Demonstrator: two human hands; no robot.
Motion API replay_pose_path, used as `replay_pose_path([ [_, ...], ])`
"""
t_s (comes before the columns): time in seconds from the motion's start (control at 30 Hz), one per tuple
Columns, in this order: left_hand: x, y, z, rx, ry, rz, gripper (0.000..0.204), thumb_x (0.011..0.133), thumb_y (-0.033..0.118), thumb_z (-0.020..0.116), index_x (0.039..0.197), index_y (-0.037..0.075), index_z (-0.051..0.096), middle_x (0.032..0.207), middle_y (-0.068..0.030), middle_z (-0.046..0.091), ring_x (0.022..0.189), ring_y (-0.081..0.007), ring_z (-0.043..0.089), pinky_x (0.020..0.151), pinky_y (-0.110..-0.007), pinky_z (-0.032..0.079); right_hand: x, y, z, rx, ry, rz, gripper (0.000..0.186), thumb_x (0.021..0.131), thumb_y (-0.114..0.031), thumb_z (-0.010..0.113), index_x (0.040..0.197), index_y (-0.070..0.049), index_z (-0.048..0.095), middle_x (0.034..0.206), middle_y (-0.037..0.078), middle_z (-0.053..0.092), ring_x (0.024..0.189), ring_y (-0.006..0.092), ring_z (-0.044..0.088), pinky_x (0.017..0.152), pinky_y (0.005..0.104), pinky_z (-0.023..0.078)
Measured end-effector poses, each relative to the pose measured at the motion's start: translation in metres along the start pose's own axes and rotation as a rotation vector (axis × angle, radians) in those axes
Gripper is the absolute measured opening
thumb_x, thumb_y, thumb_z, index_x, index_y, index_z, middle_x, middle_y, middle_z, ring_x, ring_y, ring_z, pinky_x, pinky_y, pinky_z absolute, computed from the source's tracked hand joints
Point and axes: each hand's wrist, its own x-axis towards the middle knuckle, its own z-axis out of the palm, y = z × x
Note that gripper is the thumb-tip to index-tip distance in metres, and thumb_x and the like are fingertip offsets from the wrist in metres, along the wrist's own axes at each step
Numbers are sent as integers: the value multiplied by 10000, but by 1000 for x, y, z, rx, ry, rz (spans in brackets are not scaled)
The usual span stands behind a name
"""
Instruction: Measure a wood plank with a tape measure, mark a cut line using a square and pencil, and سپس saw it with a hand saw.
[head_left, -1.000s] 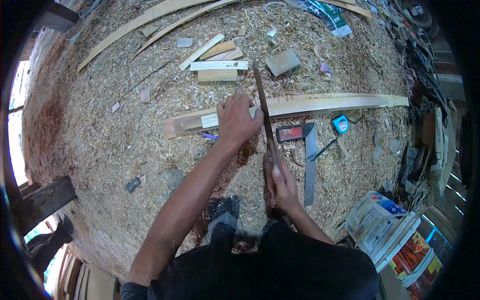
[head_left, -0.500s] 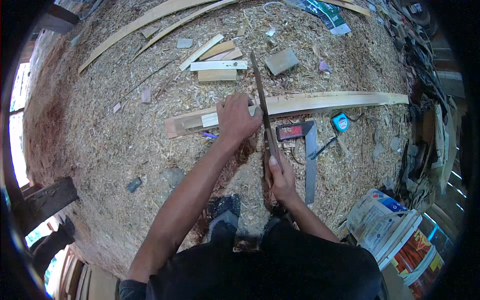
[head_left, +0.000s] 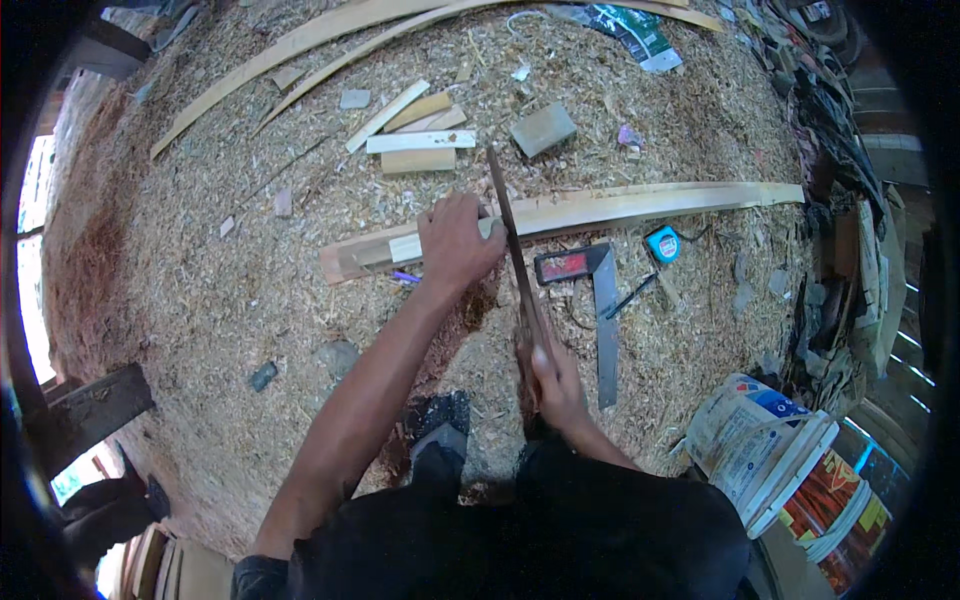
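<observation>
My right hand [head_left: 557, 385] grips the handle end of a hand saw [head_left: 511, 222], whose narrow dark blade points away from me. The blade crosses a long pale wooden board [head_left: 640, 206] lying across the ground. Just left of the blade, my left hand [head_left: 460, 240] is closed over the board and a shorter light wood strip [head_left: 404, 248] on it. My left thumb lies close to the blade. Below the board, near the saw, is a try square [head_left: 604, 320] with a dark, red-marked stock. A purple pen-like object [head_left: 406, 277] sits under the board's left part.
Wood shavings cover the ground. Short offcuts [head_left: 418, 160] and a grey block [head_left: 543, 130] lie beyond the board. A blue tape measure [head_left: 663, 244] and dark pencil-like stick [head_left: 632, 296] are at right. Buckets [head_left: 760, 440] stand lower right; long curved strips [head_left: 290, 58] lie far off.
The saw has been drawn back toward me, its tip now nearer the board. My left hand keeps its hold on the wood. The whole view has shifted slightly.
</observation>
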Motion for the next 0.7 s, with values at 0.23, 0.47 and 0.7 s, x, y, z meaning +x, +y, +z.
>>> replay_pose_path([
  [0.23,-4,-8,6,20,41,49,297,822,302,676,1003,81,595,992,-123,598,1008,-344,569,914,-503,378,28,1,4,-77,115,-154,628,1049,-399,473,1514,19,421,798,-25,546,632,106,480,576,267,386],
  [0.47,-1,1,-2,37,-38,-28,268,834,297,695,975,86,611,1034,-133,600,1068,-332,567,942,-504,367,-8,-8,4,21,35,21,685,1053,-428,446,1503,86,398,1441,249,529,1317,298,513,1111,373,370],
  [0.7,-3,-7,-1,-49,-19,15,241,822,266,676,969,85,615,1005,-136,606,1025,-346,579,902,-496,370,34,-20,0,27,-32,73,639,1078,-370,424,1538,67,347,1466,233,518,1357,291,486,1138,374,344],
])
